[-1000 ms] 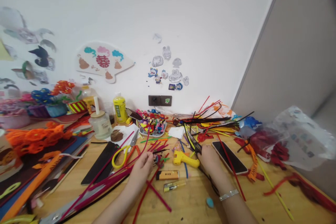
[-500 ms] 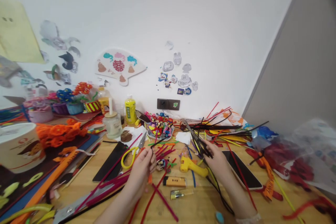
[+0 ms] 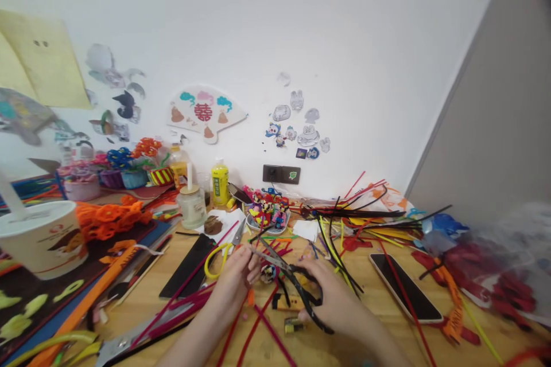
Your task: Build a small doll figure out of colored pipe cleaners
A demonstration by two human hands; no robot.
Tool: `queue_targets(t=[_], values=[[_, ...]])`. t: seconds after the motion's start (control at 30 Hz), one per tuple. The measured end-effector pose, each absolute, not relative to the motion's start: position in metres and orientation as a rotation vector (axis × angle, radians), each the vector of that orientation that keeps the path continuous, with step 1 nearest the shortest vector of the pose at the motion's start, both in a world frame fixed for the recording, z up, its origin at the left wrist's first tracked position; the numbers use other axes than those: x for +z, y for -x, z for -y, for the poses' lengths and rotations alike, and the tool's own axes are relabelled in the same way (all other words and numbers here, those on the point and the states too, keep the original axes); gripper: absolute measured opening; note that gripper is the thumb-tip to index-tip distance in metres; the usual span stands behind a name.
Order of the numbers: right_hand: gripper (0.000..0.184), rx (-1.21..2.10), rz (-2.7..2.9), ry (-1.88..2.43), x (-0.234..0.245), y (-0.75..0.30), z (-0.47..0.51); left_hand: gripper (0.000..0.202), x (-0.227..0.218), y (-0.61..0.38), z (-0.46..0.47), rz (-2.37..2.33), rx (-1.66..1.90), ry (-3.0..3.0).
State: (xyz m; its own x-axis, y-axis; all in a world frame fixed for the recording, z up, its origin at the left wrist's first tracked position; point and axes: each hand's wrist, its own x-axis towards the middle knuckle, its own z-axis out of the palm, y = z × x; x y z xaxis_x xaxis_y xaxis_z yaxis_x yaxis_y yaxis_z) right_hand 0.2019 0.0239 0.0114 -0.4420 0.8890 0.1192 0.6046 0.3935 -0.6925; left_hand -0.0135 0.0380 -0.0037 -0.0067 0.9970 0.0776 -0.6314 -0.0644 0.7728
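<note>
My left hand [image 3: 236, 272] is closed, with a short black pipe cleaner [image 3: 259, 234] pinched at its fingertips. Black-handled scissors [image 3: 293, 278] are in my right hand [image 3: 333, 292], fingers in the handle loops. Their blades are spread, the tips pointing left beside my left fingertips. Below the blades lies a small multicoloured figure [image 3: 269, 273], partly covered. An orange lighter [image 3: 282, 301] and a small yellow-ended item [image 3: 294, 325] lie under the scissors. Yellow-handled scissors [image 3: 217, 261] rest left of my left hand, near magenta pipe cleaners [image 3: 185, 309].
A dish of little figures [image 3: 267, 212] stands at the back, with a yellow bottle [image 3: 220, 182] and a glass jar [image 3: 191, 206] to its left. A white cup [image 3: 41, 246] stands far left. A phone [image 3: 404, 287] lies on the right, near black and yellow pipe cleaners [image 3: 340, 252].
My right hand has swung the black-handled scissors down and left, bringing their blades open beside my left fingertips. My left hand keeps its pinch. The view has shifted slightly.
</note>
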Motion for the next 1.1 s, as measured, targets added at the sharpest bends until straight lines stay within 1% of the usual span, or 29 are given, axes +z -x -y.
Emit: queue_targets(t=[0.1,0.2,0.37,0.6,0.7,0.83,1.1], values=[[0.072,0.86,2.132,1.244,0.005,-0.197,-0.025,0.039,-0.007,0.007,-0.035,-0.66,1.422,-0.797],[0.07,0.933,2.082,1.21,0.002,-0.195,-0.025,0.036,-0.009,0.004,-0.033,-0.685,1.404,-0.835],[0.071,0.934,2.118,1.233,0.011,-0.201,-0.022,0.034,-0.008,0.008,-0.035,-0.746,1.502,-0.886],[0.069,0.967,2.129,1.214,0.017,-0.213,-0.024,0.038,-0.004,0.015,-0.038,-0.853,1.601,-0.95],[0.067,0.984,2.101,1.207,0.015,-0.213,-0.025,0.039,-0.004,0.015,-0.037,-0.894,1.57,-1.002],[0.069,0.967,2.103,1.224,0.013,-0.205,-0.025,0.042,-0.006,0.01,-0.035,-0.942,1.489,-1.062],[0.068,1.073,1.989,1.205,0.003,-0.196,-0.024,0.042,-0.016,0.007,-0.038,-1.019,1.44,-1.101]])
